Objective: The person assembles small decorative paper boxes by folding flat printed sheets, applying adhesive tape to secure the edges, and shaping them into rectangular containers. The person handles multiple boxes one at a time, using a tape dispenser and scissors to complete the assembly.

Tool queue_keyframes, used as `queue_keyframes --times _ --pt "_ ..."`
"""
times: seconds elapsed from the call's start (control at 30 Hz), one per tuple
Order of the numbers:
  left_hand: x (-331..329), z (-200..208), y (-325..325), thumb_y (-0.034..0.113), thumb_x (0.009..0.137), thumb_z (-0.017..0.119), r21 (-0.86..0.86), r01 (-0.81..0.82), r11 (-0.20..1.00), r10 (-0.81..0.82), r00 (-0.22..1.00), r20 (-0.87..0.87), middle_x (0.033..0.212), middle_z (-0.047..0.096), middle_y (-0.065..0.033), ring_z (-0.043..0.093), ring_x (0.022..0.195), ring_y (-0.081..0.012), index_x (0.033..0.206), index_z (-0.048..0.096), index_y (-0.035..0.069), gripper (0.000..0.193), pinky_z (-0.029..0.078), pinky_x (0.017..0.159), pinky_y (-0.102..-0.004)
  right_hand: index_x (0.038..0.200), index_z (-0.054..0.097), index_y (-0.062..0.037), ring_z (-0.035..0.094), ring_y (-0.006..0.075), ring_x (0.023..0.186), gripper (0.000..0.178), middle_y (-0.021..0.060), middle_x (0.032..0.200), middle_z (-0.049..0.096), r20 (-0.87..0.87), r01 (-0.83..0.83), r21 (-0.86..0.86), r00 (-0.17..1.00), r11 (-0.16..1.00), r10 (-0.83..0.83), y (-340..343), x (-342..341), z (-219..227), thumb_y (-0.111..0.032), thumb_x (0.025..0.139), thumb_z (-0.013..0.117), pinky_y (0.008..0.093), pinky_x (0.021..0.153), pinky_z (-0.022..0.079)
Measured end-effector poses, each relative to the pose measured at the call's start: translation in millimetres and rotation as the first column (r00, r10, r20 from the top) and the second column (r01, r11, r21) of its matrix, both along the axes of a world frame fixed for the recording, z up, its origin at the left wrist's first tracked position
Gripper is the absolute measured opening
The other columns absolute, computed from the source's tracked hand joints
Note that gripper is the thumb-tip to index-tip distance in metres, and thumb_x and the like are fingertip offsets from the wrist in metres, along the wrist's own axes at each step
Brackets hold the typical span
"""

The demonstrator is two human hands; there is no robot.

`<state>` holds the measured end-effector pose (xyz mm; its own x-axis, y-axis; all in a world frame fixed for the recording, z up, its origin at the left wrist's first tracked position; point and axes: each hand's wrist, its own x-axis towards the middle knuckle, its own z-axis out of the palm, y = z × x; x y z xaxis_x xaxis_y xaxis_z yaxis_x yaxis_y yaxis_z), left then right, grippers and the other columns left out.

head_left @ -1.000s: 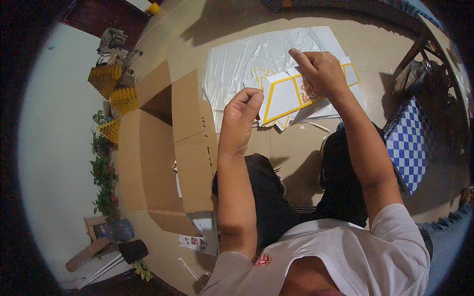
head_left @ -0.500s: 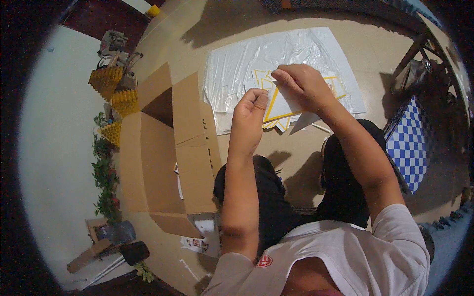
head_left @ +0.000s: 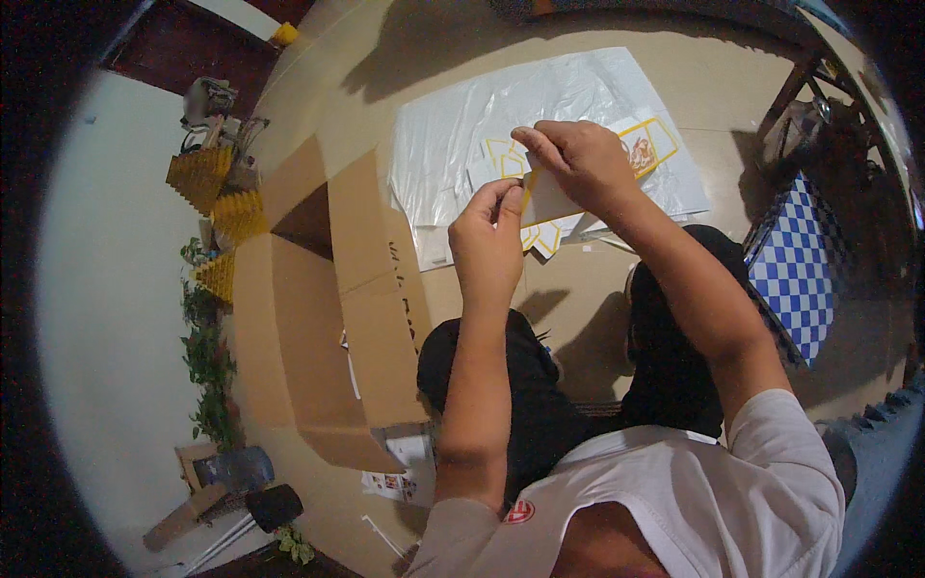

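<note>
I hold a flat white cardboard cut-out with yellow edges (head_left: 551, 200) in both hands above my lap. My left hand (head_left: 488, 239) pinches its left edge between thumb and fingers. My right hand (head_left: 576, 166) grips its top and covers most of it. Below the hands, more yellow-edged white card pieces (head_left: 541, 238) lie on a clear plastic sheet (head_left: 501, 125) spread on the tan floor. One card end with a red print (head_left: 647, 146) sticks out to the right of my right hand.
A large open brown cardboard box (head_left: 318, 299) lies on the floor to my left. Yellow honeycomb paper items (head_left: 207, 183) and green plant stems (head_left: 207, 356) stand by the wall. A blue-and-white chequered cloth (head_left: 795, 265) sits at the right beside dark furniture legs (head_left: 785, 91).
Both hands have come closer together and lower toward me. The card, held spread out flat a second ago, now looks folded smaller between the hands.
</note>
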<state>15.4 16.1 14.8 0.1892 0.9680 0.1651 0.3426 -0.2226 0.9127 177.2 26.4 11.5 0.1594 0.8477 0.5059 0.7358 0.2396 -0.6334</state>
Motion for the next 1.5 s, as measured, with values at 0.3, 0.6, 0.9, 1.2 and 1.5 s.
queue_keyframes --times 0.3,0.6,0.9,1.2,1.5 --pt "1.7 -6.4 0.1 0.019 0.096 0.057 -0.060 0.160 0.985 -0.150 0.978 0.147 0.087 0.067 -0.0067 0.060 0.076 -0.0118 0.101 0.063 -0.002 0.023 0.048 0.070 -0.0276 0.087 0.068 -0.0099 0.064 0.0348 0.072 0.045 0.0126 0.078 0.067 -0.170 -0.109 -0.101 0.981 0.989 0.090 -2.1 0.4 7.2 -0.048 0.094 0.045 0.0439 0.063 0.050" --pt "-27.3 -0.4 19.8 0.018 0.097 0.053 -0.267 0.325 0.907 -0.081 0.758 0.648 0.102 0.065 -0.0044 0.062 0.089 -0.0122 0.113 0.058 0.004 0.022 0.051 0.077 -0.0274 0.110 0.065 -0.0128 0.064 0.0372 0.080 0.031 0.0156 0.092 0.067 -0.050 -0.056 -0.060 0.997 0.997 0.053 -2.5 21.1 8.9 -0.032 0.093 0.046 0.0440 0.069 0.050" --pt "-24.8 7.4 17.8 0.022 0.096 0.057 -0.207 0.237 0.949 -0.111 0.867 0.486 0.105 0.063 -0.0070 0.059 0.094 -0.0122 0.117 0.056 -0.001 0.032 0.047 0.086 -0.0261 0.100 0.067 0.0014 0.062 0.0296 0.066 0.047 0.0198 0.075 0.065 -0.100 -0.089 0.025 0.991 0.996 0.091 -2.1 19.8 8.5 -0.041 0.096 0.048 0.0382 0.063 0.047" --pt "-22.7 8.4 13.4 0.020 0.096 0.056 -0.348 0.287 0.892 -0.039 0.818 0.574 0.108 0.063 -0.0075 0.060 0.097 -0.0129 0.122 0.055 0.000 0.033 0.048 0.086 -0.0275 0.103 0.067 0.0015 0.063 0.0273 0.066 0.051 0.0208 0.077 0.066 -0.277 -0.150 -0.165 0.955 0.975 0.100 -4.6 13.9 13.3 -0.045 0.096 0.048 0.0368 0.064 0.049" --pt "-19.6 3.0 17.7 0.014 0.095 0.054 -0.118 0.236 0.964 -0.164 0.886 0.433 0.105 0.063 -0.0065 0.058 0.093 -0.0113 0.120 0.056 0.000 0.029 0.046 0.084 -0.0254 0.099 0.069 -0.0025 0.063 0.0339 0.066 0.044 0.0200 0.074 0.066 -0.040 -0.125 -0.167 0.992 0.978 0.120 -3.3 13.5 9.6 -0.041 0.095 0.050 0.0405 0.063 0.049"
